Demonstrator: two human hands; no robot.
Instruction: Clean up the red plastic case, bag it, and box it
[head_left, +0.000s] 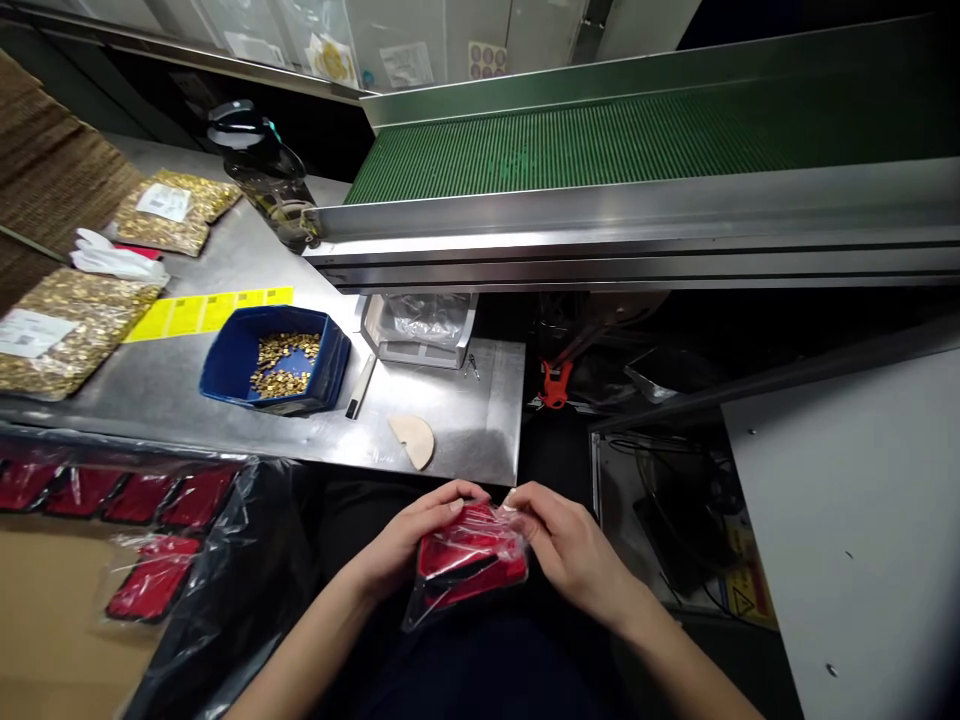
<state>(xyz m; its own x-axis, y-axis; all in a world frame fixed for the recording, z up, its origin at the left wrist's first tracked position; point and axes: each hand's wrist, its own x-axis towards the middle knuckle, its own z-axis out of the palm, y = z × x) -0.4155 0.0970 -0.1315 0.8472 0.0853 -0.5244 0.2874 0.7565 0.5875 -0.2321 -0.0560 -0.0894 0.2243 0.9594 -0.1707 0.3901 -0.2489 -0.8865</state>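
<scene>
Gripping between them, the left hand (pixel 409 545) and right hand (pixel 571 550) pinch a bagged red part (pixel 471 565).

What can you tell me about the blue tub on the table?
The blue tub is a small, squarish bin that looks like plastic, open on top with sloping walls. It sits flat on the steel table, beside a strip of yellow labels. A heap of tiny gold parts lies inside. No hand touches it.

I see through one head camera, looking forward and down. It sits close above the steel table (pixel 450 420) and conveyor (pixel 600 150).
</scene>
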